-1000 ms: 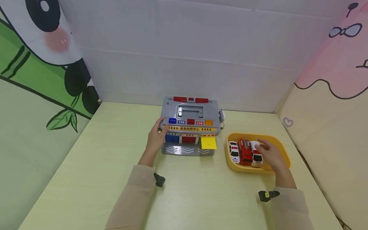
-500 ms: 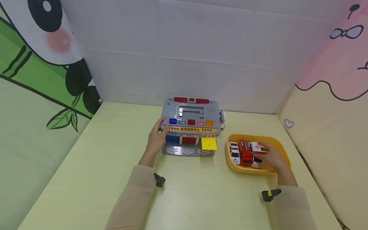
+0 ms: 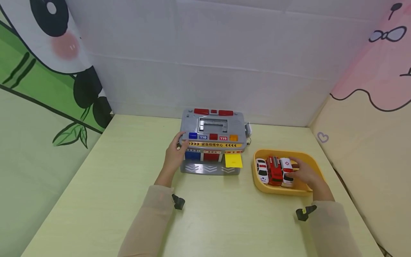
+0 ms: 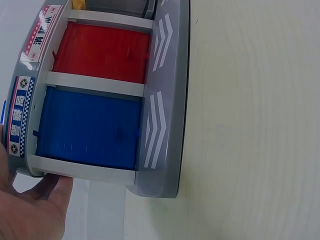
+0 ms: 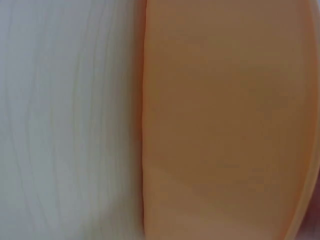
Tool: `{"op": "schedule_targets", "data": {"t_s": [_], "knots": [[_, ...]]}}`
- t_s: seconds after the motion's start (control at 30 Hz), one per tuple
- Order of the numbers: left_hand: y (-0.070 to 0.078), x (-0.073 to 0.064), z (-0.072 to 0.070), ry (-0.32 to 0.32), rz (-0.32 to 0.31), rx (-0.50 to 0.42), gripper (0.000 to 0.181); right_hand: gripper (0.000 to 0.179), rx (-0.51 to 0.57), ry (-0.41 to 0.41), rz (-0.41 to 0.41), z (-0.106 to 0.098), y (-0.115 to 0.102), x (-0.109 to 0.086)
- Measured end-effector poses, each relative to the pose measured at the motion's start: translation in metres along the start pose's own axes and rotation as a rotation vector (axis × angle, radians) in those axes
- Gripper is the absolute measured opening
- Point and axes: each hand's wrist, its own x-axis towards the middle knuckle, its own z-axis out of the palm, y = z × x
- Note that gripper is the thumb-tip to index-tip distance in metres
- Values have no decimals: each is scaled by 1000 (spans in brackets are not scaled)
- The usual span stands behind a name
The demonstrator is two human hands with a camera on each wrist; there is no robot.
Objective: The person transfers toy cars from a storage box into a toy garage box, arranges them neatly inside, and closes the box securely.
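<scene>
Both of your arms are pointing forward over the tabletop (image 3: 208, 214). Your left hand (image 3: 174, 155) is gripping the left end of the grey toy station (image 3: 213, 144), its fingertips hiding behind the side. Your right hand (image 3: 306, 173) is hanging over the yellow tray (image 3: 282, 190), thumb and fingers parted, partly covering the white toy car (image 3: 286, 165) beside the red toy truck (image 3: 274, 171); whether they are pinching, I cannot tell. Your right wrist camera is showing mostly blurred tray wall.
</scene>
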Motion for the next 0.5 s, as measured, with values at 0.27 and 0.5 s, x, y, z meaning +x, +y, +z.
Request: {"op": "schedule_targets", "data": {"t_s": [0.27,0.5], "knots": [[1,-1,0,2,-2,-1,49,85,54,-54,39,-4,6,6],[1,-1,0,5,-2,-1,49,87,156,-106,57,-3,8,7]]}}
